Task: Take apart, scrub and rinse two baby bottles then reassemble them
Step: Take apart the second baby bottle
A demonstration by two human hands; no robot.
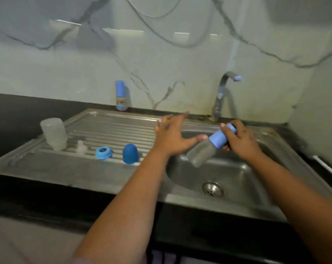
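Your right hand [239, 139] gripped the blue cap end of a baby bottle [209, 147], holding it tilted over the sink basin [237, 174], clear body pointing down-left. Your left hand [172, 135] was spread, fingers straight, thumb tip touching or just beside the bottle body; hard to tell through the blur. On the drainboard [108, 128] sat parts of the other bottle: an upturned clear bottle body [53, 133], a clear teat [81, 147], a blue collar ring [103, 153] and a blue dome cap [130, 153], in a row. A small blue-capped bottle [121, 96] stood against the marble wall. The faucet [221, 96] stood behind the basin.
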